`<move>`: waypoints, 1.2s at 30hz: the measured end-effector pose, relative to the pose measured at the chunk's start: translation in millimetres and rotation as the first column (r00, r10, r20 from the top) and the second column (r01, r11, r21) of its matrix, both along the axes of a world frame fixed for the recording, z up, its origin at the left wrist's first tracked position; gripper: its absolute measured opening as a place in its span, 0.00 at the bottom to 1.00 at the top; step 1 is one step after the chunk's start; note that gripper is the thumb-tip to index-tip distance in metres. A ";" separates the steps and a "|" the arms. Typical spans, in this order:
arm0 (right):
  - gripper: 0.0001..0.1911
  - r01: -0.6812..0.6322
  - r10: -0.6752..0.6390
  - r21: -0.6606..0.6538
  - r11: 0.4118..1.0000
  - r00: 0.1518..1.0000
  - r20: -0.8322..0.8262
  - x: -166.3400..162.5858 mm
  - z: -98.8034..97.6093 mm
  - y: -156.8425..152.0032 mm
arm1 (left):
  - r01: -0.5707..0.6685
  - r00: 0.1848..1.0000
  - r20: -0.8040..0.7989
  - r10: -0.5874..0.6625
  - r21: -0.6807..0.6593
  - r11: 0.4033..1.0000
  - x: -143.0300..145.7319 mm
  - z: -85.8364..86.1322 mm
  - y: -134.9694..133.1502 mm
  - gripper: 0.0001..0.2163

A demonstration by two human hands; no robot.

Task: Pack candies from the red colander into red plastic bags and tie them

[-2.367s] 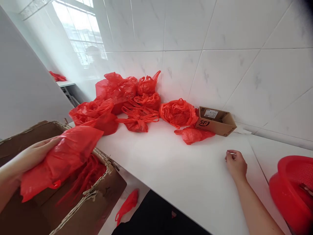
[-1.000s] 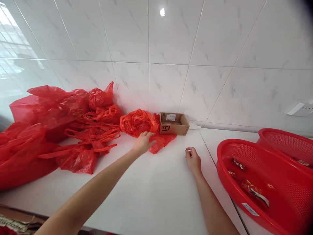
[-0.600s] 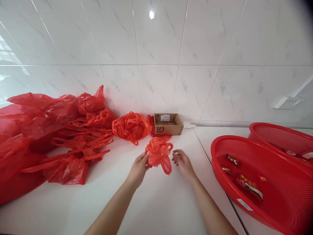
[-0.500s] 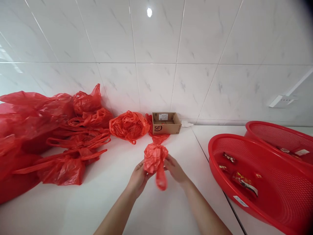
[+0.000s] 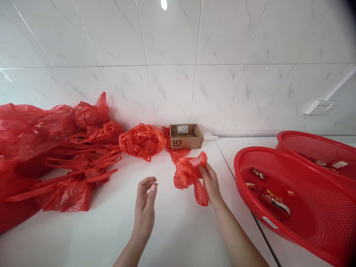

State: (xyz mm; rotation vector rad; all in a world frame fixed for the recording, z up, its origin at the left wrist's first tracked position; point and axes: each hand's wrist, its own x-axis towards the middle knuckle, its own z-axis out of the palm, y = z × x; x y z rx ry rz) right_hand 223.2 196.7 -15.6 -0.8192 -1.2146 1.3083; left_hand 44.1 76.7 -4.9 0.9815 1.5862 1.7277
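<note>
My right hand point(image 5: 210, 182) grips a small crumpled red plastic bag point(image 5: 189, 174) and holds it just above the white counter point(image 5: 172, 230). My left hand point(image 5: 146, 202) hovers a little to the left of the bag with its fingers apart and nothing in it. Behind the bag, against the tiled wall, sits a small open cardboard box point(image 5: 185, 136), with another red bag point(image 5: 177, 155) lying in front of it.
A heap of red plastic bags point(image 5: 69, 148) fills the counter's left side, with one balled bag point(image 5: 142, 141) next to the box. A red mesh basket point(image 5: 294, 200) holding a few wrapped sweets stands at the right, and a second basket point(image 5: 319, 148) behind it.
My left hand reached to the bags by the box and drew one toward me. Both hands held it briefly; now the left has let go and only the right holds it.
</note>
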 end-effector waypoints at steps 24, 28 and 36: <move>0.08 -0.411 0.416 0.089 0.907 0.909 -0.040 -9.2 3.6 -16.4 | -0.078 0.562 -0.827 0.010 -0.040 0.996 39.1 -16.4 40.9 0.14; 0.07 -0.388 0.391 0.049 0.920 0.911 -0.133 -1.9 0.8 -9.7 | -0.116 0.581 -0.803 -0.132 -0.242 0.963 33.0 -34.7 54.2 0.18; 0.13 -0.301 0.289 -0.025 0.953 0.933 -0.217 13.1 3.2 1.7 | -0.254 0.747 -0.660 -0.082 -0.397 0.882 -36.0 -39.0 64.8 0.13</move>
